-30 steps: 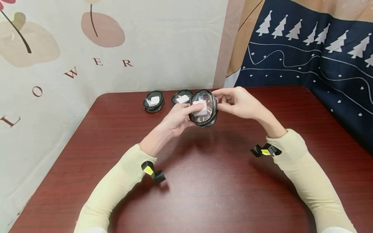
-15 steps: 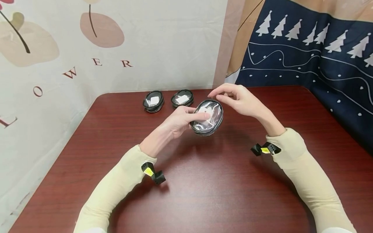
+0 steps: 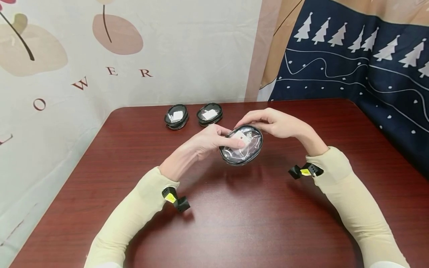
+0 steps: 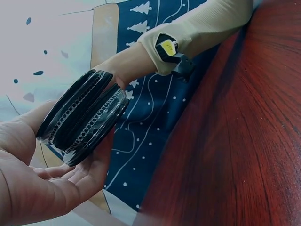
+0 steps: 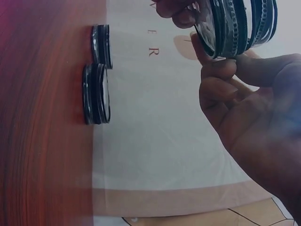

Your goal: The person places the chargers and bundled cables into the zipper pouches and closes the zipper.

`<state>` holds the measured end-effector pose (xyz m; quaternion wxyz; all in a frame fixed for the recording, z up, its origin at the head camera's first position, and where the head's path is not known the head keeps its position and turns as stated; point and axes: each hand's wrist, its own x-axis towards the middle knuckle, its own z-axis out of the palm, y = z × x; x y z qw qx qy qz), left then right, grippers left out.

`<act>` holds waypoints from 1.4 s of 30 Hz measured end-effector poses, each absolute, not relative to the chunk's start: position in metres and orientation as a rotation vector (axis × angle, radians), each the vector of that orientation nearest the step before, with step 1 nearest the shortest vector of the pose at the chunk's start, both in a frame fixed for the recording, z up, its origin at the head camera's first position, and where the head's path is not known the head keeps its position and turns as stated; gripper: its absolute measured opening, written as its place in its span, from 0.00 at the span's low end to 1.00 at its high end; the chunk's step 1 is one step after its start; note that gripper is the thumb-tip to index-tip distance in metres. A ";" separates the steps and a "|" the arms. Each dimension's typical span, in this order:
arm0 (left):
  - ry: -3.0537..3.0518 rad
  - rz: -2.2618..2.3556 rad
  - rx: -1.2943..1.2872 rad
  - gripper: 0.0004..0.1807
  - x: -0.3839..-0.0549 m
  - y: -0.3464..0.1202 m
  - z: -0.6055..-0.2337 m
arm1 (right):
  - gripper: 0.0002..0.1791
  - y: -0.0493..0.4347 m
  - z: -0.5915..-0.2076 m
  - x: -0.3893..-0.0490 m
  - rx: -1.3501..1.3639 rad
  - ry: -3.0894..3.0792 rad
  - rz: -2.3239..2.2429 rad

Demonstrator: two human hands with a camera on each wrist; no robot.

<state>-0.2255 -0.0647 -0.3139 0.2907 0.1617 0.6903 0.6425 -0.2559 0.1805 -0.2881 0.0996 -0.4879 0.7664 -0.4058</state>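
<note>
A round clear zip pouch [image 3: 249, 149] with black edging hangs above the table, a small white block inside it. My left hand [image 3: 214, 139] grips its left side, thumb across the clear face and fingers beneath. The left wrist view shows the black zip band of the pouch [image 4: 84, 117] side-on, looking closed along the part that faces the camera. My right hand [image 3: 276, 123] is at the far top edge. In the right wrist view its thumb and curled forefinger [image 5: 218, 69] pinch together right at the zip edge; a zip pull is hidden.
Two similar round pouches, one left [image 3: 176, 116] and one right [image 3: 209, 114], lie side by side near the back edge of the dark red table [image 3: 234, 216]. A pale printed curtain [image 3: 194, 48] and a navy tree-patterned cloth [image 3: 321, 70] hang behind.
The pouch has come down toward me and slightly right, its clear face tipping upward. My right hand moved away from its edge, then came back down to it.
</note>
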 end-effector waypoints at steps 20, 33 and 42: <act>1.768 1.757 0.438 0.13 -0.224 -0.070 -0.311 | 0.08 0.178 -0.289 -0.254 -1.356 2.585 -1.209; 1.829 1.942 0.298 0.08 -0.230 -0.075 -0.301 | 0.04 0.189 -0.281 -0.250 -1.235 2.734 -1.294; 1.765 2.117 0.205 0.03 -0.235 -0.080 -0.301 | 0.05 0.183 -0.279 -0.244 -1.310 2.731 -1.297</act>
